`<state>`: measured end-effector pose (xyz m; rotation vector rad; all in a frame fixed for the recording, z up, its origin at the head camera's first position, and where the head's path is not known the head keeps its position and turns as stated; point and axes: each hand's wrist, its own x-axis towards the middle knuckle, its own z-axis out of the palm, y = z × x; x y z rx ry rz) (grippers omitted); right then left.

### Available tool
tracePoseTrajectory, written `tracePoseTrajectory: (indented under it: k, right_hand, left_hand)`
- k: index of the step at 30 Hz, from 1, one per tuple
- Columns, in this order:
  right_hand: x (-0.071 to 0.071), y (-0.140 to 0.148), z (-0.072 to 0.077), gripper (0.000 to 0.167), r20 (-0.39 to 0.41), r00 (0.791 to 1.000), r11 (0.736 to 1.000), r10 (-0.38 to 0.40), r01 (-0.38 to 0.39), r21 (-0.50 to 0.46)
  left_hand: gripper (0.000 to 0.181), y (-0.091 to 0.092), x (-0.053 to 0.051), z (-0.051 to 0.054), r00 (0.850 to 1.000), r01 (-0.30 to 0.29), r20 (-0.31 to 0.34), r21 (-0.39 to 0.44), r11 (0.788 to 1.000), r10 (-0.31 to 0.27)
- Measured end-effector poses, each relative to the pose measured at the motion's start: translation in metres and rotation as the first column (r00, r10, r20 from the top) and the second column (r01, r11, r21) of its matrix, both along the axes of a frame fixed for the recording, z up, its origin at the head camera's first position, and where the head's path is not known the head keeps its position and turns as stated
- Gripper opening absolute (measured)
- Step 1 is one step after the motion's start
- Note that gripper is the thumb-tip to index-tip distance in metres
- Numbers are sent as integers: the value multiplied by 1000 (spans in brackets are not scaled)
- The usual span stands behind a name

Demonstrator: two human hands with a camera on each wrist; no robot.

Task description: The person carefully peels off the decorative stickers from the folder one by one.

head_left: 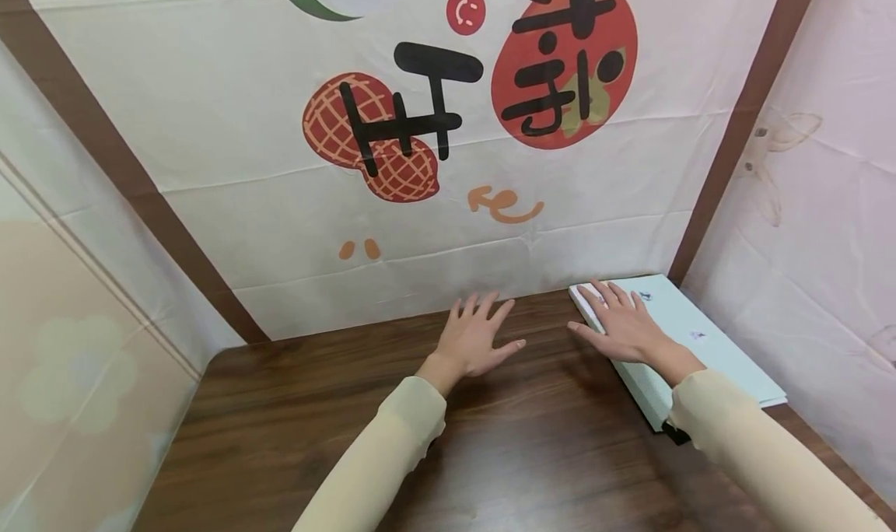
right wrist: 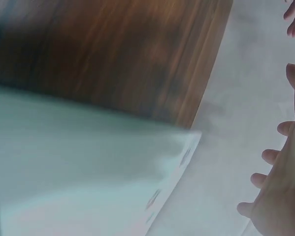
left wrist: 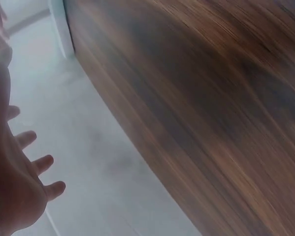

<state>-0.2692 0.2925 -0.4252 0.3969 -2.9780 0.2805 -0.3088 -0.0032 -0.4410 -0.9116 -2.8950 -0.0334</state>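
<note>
Fingers spread, my left hand (head_left: pixel 470 339) hovers over the dark wooden table (head_left: pixel 336 407), holding nothing. My right hand (head_left: pixel 619 326), also with its fingers spread, is above the left part of a pale mint, box-like item (head_left: pixel 707 337) with small printed figures. Whether it touches that item cannot be told from the head view. In the right wrist view the right hand (right wrist: pixel 280 196) appears apart from the pale item (right wrist: pixel 78 162). The left wrist view shows the left hand (left wrist: pixel 14 172) with nothing in its fingers.
A white cloth (head_left: pixel 266 166) with printed peanuts and large characters hangs behind the table, edged by brown strips. Patterned cloth walls (head_left: pixel 77 345) stand at both sides. Something small and black (head_left: pixel 676 434) pokes out under the pale item's near end.
</note>
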Motion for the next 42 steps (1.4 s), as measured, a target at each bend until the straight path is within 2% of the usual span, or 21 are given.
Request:
tracePoseTrajectory:
  k: [5,10,14,19,25,28,31,37,42]
  right_hand:
    - [12,31,-9,79,23,999,999,-27,27,-32]
    - [19,62,-16,77,-12,999,999,-42,41,-30]
    - [26,83,-22,74,-24,999,999,-48,48,-16]
    - [31,105,-29,73,6,997,997,-79,79,-25]
    - [32,132,-41,76,80,993,988,-92,101,-116]
    - [32,146,-46,75,121,988,979,-98,118,-165]
    - [31,156,-49,74,159,981,974,-109,137,-179]
    - [26,171,-48,68,213,968,976,-134,167,-144]
    - [25,178,-48,69,248,957,976,-148,181,-117]
  left_hand:
    - [81,20,13,-5,998,68,1,-29,997,-68]
    - [76,40,28,-6,988,153,13,-40,987,-153]
    - [73,55,41,-8,974,224,38,-47,973,-222]
    - [72,74,55,-8,956,292,45,-55,955,-290]
    - [71,101,67,-10,933,356,79,-68,932,-351]
    - [70,116,70,-10,923,380,100,-75,922,-372]
    - [70,131,71,-10,920,385,120,-84,919,-374]
    - [68,162,69,-14,905,400,185,-68,914,-383]
    - [70,183,69,-18,897,409,224,-89,908,-382]
